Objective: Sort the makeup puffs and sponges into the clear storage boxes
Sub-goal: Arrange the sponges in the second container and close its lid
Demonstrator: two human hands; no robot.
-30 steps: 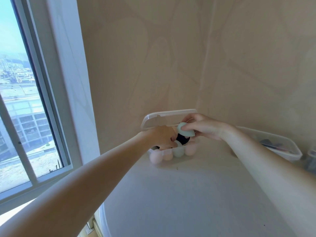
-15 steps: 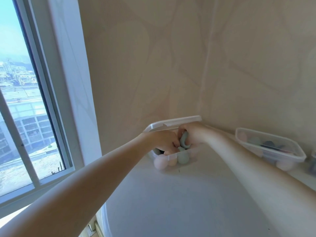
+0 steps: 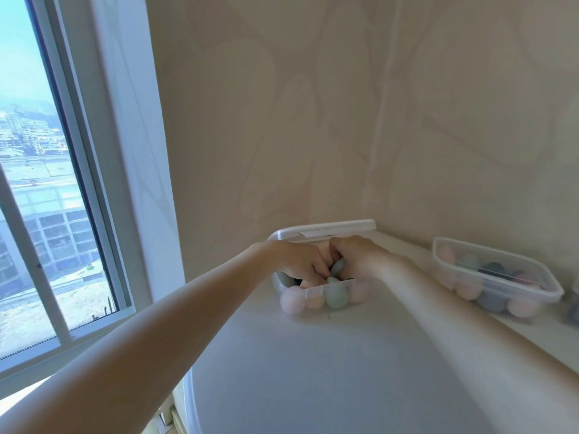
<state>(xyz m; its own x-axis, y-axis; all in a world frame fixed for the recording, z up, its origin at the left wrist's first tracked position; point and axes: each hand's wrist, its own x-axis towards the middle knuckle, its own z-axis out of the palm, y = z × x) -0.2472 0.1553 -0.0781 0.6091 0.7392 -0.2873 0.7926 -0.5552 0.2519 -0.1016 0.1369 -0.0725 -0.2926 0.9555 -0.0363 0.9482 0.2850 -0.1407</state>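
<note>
A clear storage box stands in the far corner of the white table, its lid propped up behind it. Pink, peach and green sponges fill it. Both hands are inside the box. My right hand grips a pale green sponge and pushes it down among the others. My left hand presses on the sponges at the box's left side, fingers curled; what they touch is hidden.
A second clear box with pink, green and dark sponges sits open to the right against the wall. A window runs along the left. The white table stretches toward me.
My right hand has lowered the green sponge from above the box down into it. My left hand has stayed in the box. The view has shifted a little.
</note>
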